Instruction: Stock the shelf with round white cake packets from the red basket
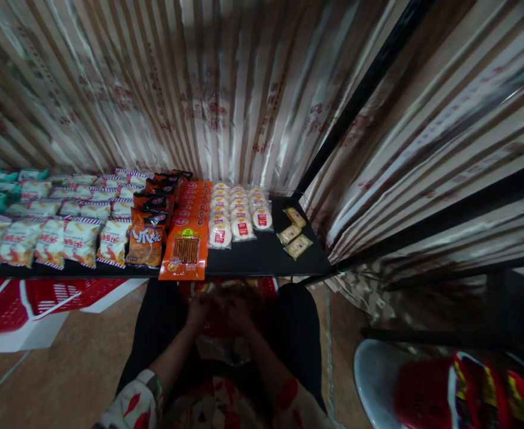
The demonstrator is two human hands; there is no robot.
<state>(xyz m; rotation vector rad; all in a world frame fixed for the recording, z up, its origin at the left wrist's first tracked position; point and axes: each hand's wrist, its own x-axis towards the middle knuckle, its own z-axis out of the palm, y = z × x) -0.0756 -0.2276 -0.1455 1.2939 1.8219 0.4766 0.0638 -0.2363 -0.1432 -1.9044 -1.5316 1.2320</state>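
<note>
Sleeves (132, 396) with red leaf shapes led to the left hand (200, 308) and right hand (238, 310), close together at a red container (217, 328) between dark-trousered knees (304, 333). Whether either grip was closed, and on what, I could not tell; shadow and blur hid the fingers. Pale contents seemed to lie in the container (too dim to name). The knees hemmed the hands at both sides, and the edge of a black shelf (262, 260) ran just beyond them.

On the shelf, the left stretch looked finished: white bags (112, 241), dark-and-orange bags (145, 244) and overlapping orange packs (185, 250) stood in files, the frontmost orange pack reaching the front edge or slightly past it. White round cakes (219, 235) made three columns, the rightmost stopping farther back. The right end looked only begun, with three yellow packets (297, 246) lying askew. Black surface showed around these and before the cakes, so the most room for moving was there. Beyond, a slanting black post (355, 107) bounded the right rear corner, and a striped curtain (244, 89) hung close along the back.
</note>
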